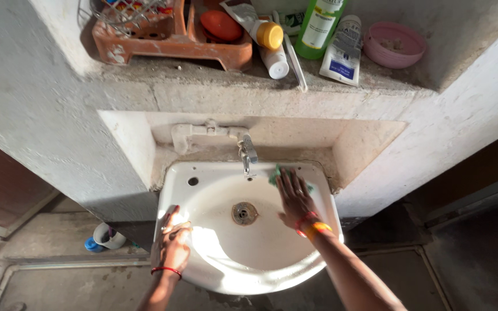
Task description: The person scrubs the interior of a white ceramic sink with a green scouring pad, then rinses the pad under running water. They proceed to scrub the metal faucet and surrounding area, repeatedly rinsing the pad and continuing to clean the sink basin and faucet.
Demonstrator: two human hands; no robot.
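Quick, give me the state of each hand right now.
Left hand: open, resting on the white sink rim.
Right hand: open, pressed flat on a green scrub pad.

Bare-armed, with a red bangle on the left wrist, red and orange bangles on the right.

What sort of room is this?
Probably a home washroom: a white wall basin under a tap, and a concrete ledge with toiletry bottles. The right hand presses a green cloth on the basin.
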